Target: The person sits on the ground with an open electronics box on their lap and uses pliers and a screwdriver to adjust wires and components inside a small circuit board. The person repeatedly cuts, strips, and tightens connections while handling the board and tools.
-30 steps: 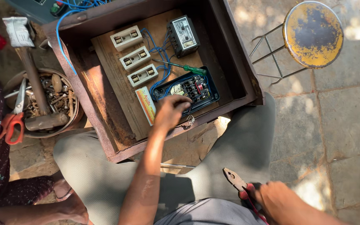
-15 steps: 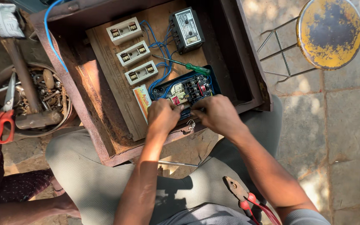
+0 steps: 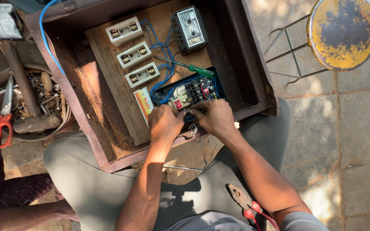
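Down at the near edge of the rusty metal box (image 3: 86, 128), both hands work on the blue switch unit (image 3: 189, 92) with its tangle of blue wires. Left hand (image 3: 164, 124) and right hand (image 3: 215, 117) meet fingertip to fingertip, pinching something too small to make out. Beside the unit lie a green-handled screwdriver (image 3: 185, 66) and three pale plastic fuse blocks (image 3: 134, 54) on a worn wooden board. Grey stone paving surrounds the box, with a chipped yellow stool (image 3: 343, 32) to the right.

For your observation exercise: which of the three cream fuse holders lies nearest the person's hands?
The lowest fuse holder, beside the blue wires; the other two sit farther up the board.
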Available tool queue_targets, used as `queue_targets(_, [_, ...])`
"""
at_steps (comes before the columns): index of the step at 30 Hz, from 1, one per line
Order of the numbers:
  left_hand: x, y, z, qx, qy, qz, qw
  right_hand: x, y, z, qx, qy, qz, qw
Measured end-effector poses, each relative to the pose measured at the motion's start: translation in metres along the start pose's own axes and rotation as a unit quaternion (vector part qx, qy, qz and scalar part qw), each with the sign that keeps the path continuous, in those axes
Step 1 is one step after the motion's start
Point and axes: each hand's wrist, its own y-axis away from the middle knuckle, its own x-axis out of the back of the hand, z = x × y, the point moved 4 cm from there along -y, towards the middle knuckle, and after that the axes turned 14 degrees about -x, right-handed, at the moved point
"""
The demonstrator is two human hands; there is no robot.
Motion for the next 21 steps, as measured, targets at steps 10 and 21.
queue_targets(10, [0.019, 0.009, 0.016, -0.11, 0.073, 0.044, 0.99, 0.008, 0.009, -0.008, 0.07, -0.117, 0.022, 0.99])
queue_targets(21, [0.039, 0.036, 0.035, -0.24, 0.117, 0.119, 0.956, 0.008, 0.021, -0.003, 0.082, -0.246, -0.01, 0.966])
